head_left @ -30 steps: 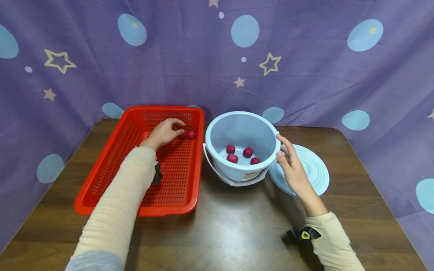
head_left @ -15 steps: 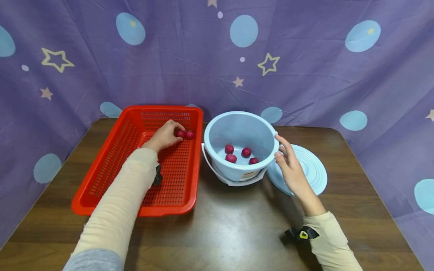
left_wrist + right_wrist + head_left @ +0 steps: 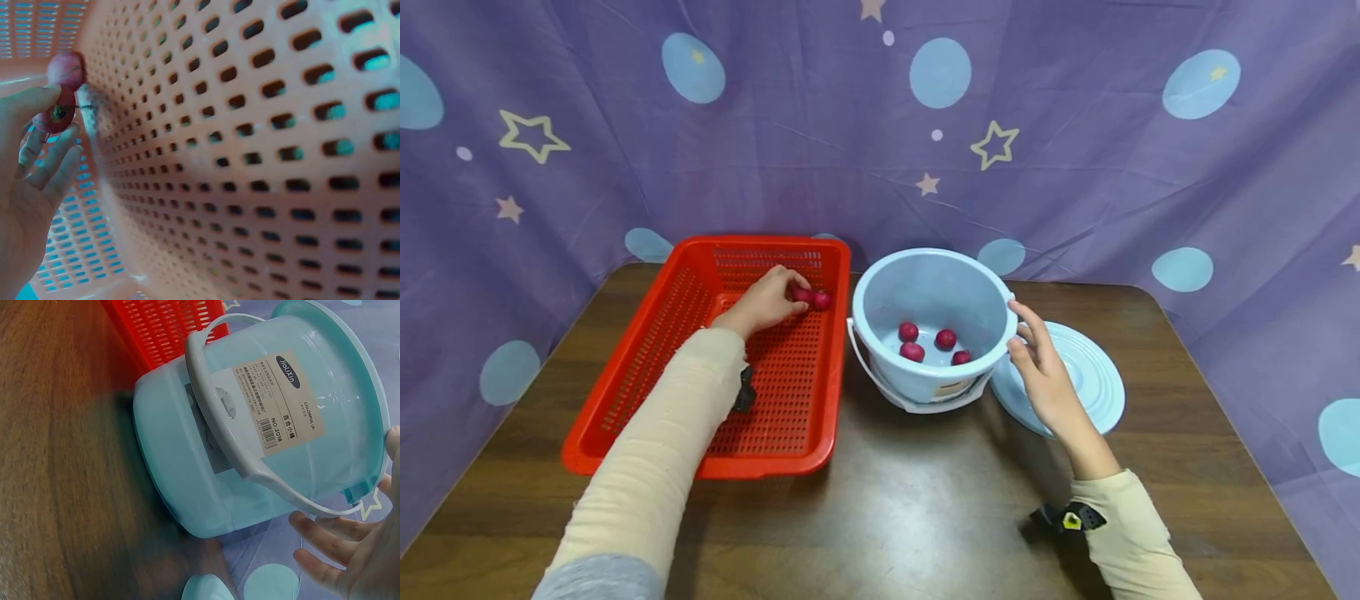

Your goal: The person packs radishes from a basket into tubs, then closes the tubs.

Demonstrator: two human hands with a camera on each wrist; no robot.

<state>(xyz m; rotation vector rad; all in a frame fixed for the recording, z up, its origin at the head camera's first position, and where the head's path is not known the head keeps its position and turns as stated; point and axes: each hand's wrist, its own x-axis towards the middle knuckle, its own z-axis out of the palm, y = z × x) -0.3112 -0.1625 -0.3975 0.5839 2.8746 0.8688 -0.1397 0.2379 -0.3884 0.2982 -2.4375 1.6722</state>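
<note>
In the head view my left hand (image 3: 769, 298) reaches into the red plastic basket (image 3: 837, 392) and pinches a radish (image 3: 802, 296) near its right wall. A second radish (image 3: 822, 301) lies against the held one. From the left wrist, the thumb and fingers are around the held radish (image 3: 59, 112), whose greenish stem end shows. My right hand (image 3: 1047, 375) touches the right side of the light blue bucket (image 3: 932, 260) at its rim, fingers only slightly bent. Inside the bucket lie several radishes (image 3: 912, 352). Its white handle (image 3: 219, 419) hangs down in front.
A round light blue lid (image 3: 1093, 367) lies on the wooden table (image 3: 880, 517) to the right, partly behind the bucket and right hand. A purple curtain (image 3: 820, 108) with stars and dots hangs behind the table. The basket stands close to the bucket's left side.
The left hand's fingers have closed around a radish in the basket, where earlier they hovered beside it. The right hand and bucket have kept their places.
</note>
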